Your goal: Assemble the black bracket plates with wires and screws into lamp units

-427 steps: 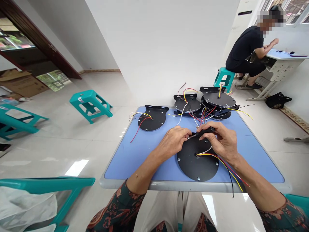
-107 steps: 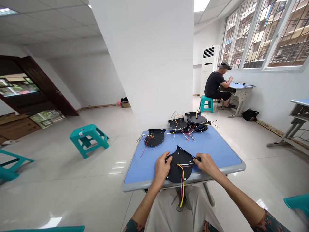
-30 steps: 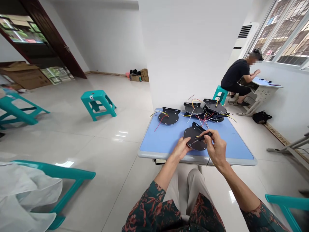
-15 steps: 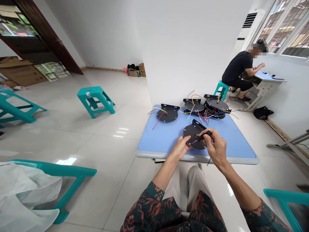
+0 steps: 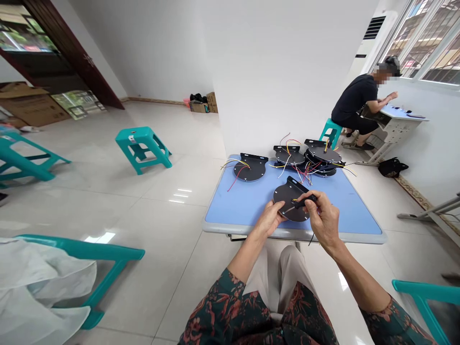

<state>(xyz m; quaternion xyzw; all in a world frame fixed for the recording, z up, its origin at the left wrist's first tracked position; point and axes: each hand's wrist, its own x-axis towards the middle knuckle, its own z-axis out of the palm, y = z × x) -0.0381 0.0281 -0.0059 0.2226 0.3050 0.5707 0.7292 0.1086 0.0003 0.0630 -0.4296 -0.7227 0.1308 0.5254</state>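
A round black disc unit (image 5: 283,193) with a slotted bracket on its upper edge is tilted up at the table's front edge. My left hand (image 5: 270,218) grips its lower left rim, thumb on the face and fingers beneath. My right hand (image 5: 324,216) is closed round the dark handle of a screwdriver (image 5: 304,200). Its thin shaft points down-left to a screw near the disc's rim, close to my left thumb. Yellow wire shows at the disc's centre, partly hidden behind the screwdriver.
On the blue table (image 5: 230,206) lie another wired disc unit (image 5: 250,168) at the left and a stack of similar units (image 5: 323,154) at the back right. Green stools (image 5: 140,139) stand on the floor. Another person (image 5: 354,98) sits at a desk (image 5: 406,122) by the window.
The whole view has shifted very slightly. Both hands, the disc unit and the screwdriver keep nearly the same positions relative to each other.
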